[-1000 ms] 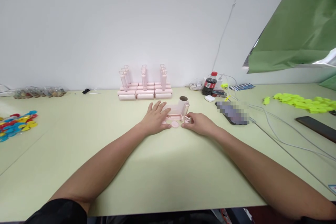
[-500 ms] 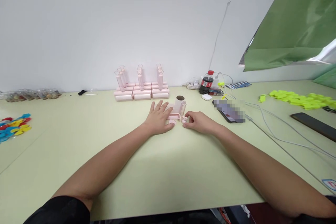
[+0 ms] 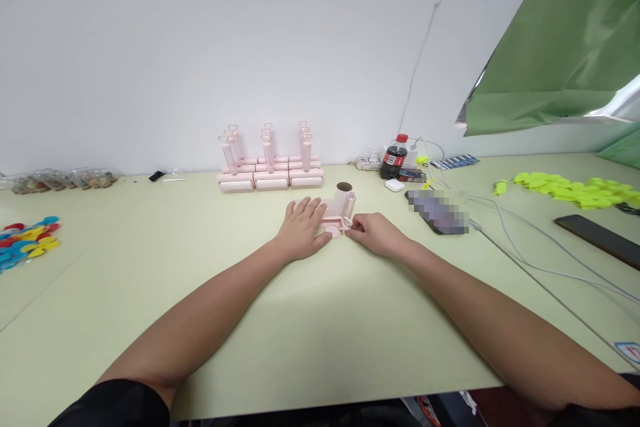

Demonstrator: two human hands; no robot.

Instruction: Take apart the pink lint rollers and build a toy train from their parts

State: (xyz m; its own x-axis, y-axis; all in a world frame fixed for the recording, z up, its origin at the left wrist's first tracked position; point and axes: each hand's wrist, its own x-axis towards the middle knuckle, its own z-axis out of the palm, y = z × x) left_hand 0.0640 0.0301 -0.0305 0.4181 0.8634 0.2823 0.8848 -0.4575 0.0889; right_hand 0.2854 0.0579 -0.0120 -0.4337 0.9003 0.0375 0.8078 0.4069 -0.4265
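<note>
My left hand [image 3: 301,229] lies flat with its fingers spread over pink plastic parts, which it partly hides. Beside its thumb is a round pink disc [image 3: 333,231], and just behind that runs a pink bar-like part [image 3: 332,219]. My right hand [image 3: 375,233] has thumb and forefinger pinched on a small pale pink piece [image 3: 347,221] at the bar's right end; the fingertips cover part of it. Behind the hands stand a white roll with a cardboard core [image 3: 343,195] and a slim clear-pink handle [image 3: 351,204].
Pink lint rollers [image 3: 271,178] with upright handles stand in rows by the wall. To the right are a cola bottle [image 3: 393,159], a white case [image 3: 395,185], a phone [image 3: 436,212], white cables [image 3: 530,217] and yellow-green pieces [image 3: 575,190]. Colourful parts [image 3: 30,240] lie far left.
My right hand has shifted slightly left with the small pink piece, bringing it against the bar's right end. My left hand has stayed nearly in place, its fingers a little lower.
</note>
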